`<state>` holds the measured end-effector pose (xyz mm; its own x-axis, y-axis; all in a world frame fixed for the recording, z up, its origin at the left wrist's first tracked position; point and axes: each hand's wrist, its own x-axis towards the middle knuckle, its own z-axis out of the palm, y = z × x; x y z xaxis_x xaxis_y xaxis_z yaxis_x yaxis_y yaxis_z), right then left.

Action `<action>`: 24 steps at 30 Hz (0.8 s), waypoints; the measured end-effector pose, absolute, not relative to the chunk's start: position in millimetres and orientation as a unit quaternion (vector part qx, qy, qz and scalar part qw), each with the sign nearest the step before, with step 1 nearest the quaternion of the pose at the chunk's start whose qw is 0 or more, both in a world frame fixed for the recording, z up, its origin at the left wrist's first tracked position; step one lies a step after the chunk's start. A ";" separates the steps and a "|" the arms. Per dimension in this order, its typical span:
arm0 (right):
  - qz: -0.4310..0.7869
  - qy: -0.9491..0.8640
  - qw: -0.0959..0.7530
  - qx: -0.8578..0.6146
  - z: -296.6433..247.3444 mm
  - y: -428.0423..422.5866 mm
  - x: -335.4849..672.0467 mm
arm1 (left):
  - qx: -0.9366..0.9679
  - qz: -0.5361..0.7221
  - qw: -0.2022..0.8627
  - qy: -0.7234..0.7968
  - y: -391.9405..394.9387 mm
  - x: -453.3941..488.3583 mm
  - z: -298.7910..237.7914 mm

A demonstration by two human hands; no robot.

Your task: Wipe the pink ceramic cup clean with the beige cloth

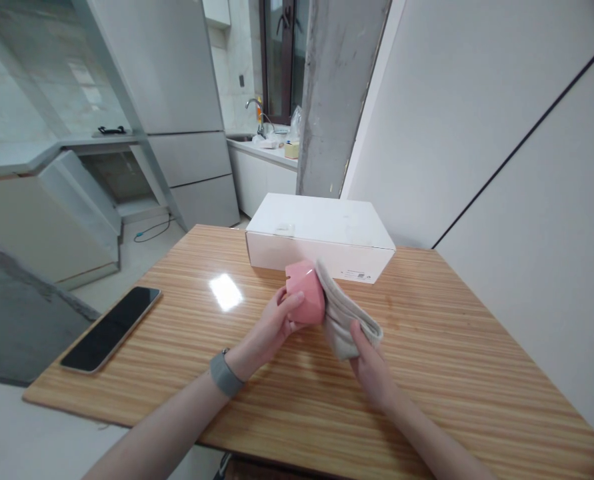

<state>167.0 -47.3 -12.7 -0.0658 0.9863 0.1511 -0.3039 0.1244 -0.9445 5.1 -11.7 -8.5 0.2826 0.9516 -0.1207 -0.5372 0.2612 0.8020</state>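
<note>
My left hand (pixel 277 317) is closed around a small pink plastic container (pixel 307 297) with notches along its upper left edge, tilted above the table. A grey watch band circles the left wrist. In my right hand (pixel 369 360) is a folded light-grey cloth (pixel 347 320), gripped at its lower right end with the thumb on top. The cloth's upper left part lies against the right side of the pink container. Part of the left fingers is hidden behind the container.
A closed white cardboard box (pixel 317 227) stands on the wood-grain table (pixel 427 347) just beyond my hands. A black-screened phone (pixel 111 330) lies at the table's left edge. A white wall (pixel 501 133) borders the right side. Farther back are a fridge (pixel 171 73) and a sink counter with a faucet (pixel 261 117).
</note>
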 end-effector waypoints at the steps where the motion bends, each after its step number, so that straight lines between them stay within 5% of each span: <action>1: 0.593 -0.409 0.592 -0.361 -11.9 -44.9 165.3 | 0.350 0.525 0.693 0.349 -12.1 5.9 -9.4; 13: 0.693 -0.236 0.578 -0.359 4.4 -31.8 170.6 | 0.663 0.508 0.404 0.373 -30.8 12.7 -6.6; 24: 0.723 -0.258 0.538 -0.348 1.5 -38.2 170.8 | 0.509 0.521 0.519 0.448 -20.9 10.2 -7.9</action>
<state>170.8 -38.2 1.5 -0.1777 0.9578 -0.2260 -0.5984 -0.2875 -0.7478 10.2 -20.9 -7.9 0.0569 0.9963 0.0649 -0.0854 -0.0599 0.9945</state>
